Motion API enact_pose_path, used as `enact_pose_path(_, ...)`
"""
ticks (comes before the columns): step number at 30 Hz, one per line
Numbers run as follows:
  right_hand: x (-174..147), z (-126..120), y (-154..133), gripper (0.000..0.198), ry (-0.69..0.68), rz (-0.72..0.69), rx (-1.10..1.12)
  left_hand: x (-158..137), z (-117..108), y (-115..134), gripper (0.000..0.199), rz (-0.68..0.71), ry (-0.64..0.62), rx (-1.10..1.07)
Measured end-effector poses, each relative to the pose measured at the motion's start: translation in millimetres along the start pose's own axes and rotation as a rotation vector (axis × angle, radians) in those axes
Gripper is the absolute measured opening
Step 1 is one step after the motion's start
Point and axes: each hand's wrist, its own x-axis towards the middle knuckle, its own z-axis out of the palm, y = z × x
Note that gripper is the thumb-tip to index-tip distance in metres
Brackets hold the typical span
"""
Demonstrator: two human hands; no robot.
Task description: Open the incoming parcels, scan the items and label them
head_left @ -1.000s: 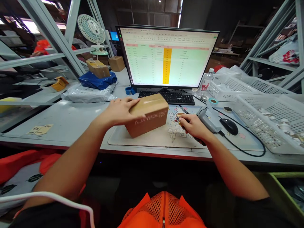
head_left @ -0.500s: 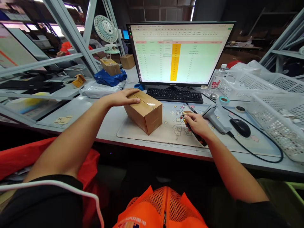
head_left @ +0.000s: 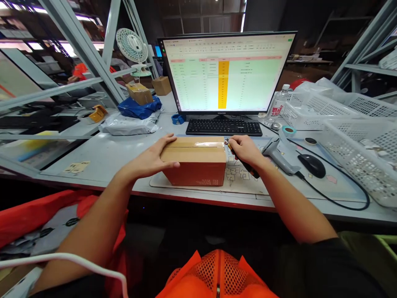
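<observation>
A taped cardboard box (head_left: 194, 173) lies on the desk mat, its long side facing me and a strip of clear tape along its top seam. My left hand (head_left: 149, 159) grips the box's left end, thumb across the front upper edge and fingers along the far side. In my right hand (head_left: 245, 149) is a utility knife (head_left: 252, 170) with a dark handle, my fingers closed round it. Its tip is at the right end of the box's top seam; whether it touches the tape I cannot tell.
A keyboard (head_left: 223, 127) and monitor (head_left: 226, 78) stand behind the box. To the right are a barcode scanner (head_left: 281, 157), a mouse (head_left: 312, 165) with cables around it, and white plastic baskets (head_left: 350, 157). Wrapped parcels (head_left: 130, 123) lie at the back left.
The box has been turned so its long side faces me and has come nearer. My left hand has shifted from its top to its left end. The knife has moved left to the box.
</observation>
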Motion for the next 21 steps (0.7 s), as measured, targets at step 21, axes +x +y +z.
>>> enact_pose_path(21,-65,-6,-38,0.031,-0.135,0.077,-0.073,1,12,4,0.115,0.059,0.063,-0.134)
